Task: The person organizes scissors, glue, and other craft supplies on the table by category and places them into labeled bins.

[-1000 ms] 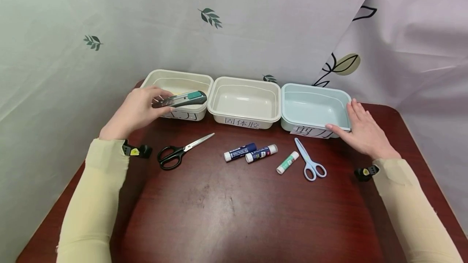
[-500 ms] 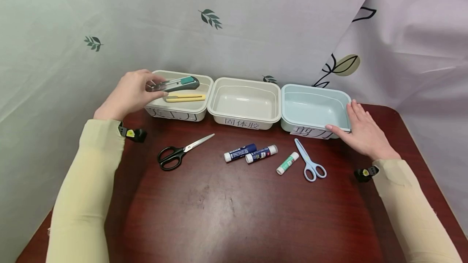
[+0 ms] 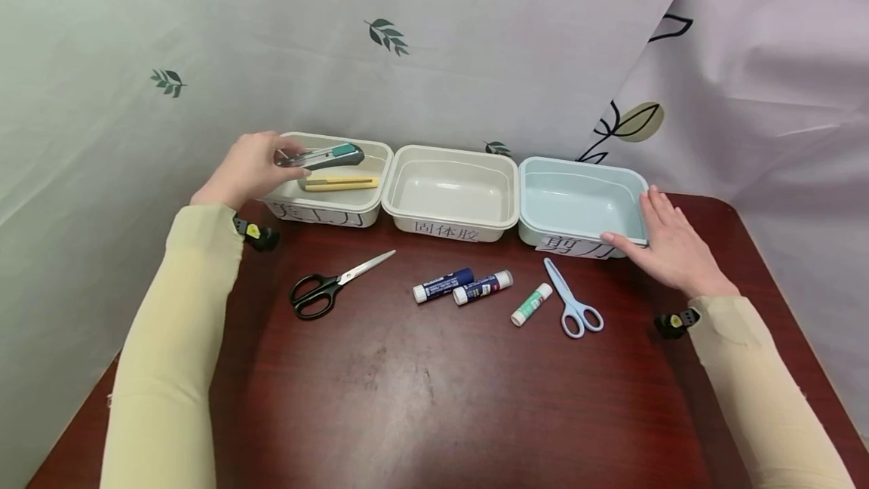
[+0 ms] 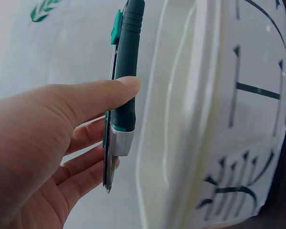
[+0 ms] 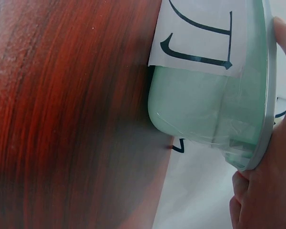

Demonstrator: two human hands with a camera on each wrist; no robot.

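Observation:
My left hand pinches a dark box cutter with a green slider between thumb and fingers. In the left wrist view, the thumb presses along the grey-green handle of the box cutter. The cutter is over the left cream bin, above a yellow box cutter that lies inside. My right hand rests on the right rim of the light blue bin, fingers straight and thumb at the front edge. The right wrist view shows that bin's labelled wall close up.
Between the outer bins stands a middle cream bin. In front lie black-handled scissors, two dark blue glue sticks, a green glue stick and light blue scissors. A patterned curtain hangs behind the table.
The left hand has carried the dark box cutter back and slightly left, from the bin's front edge to over its inside, uncovering the yellow cutter. The right hand stays at the blue bin.

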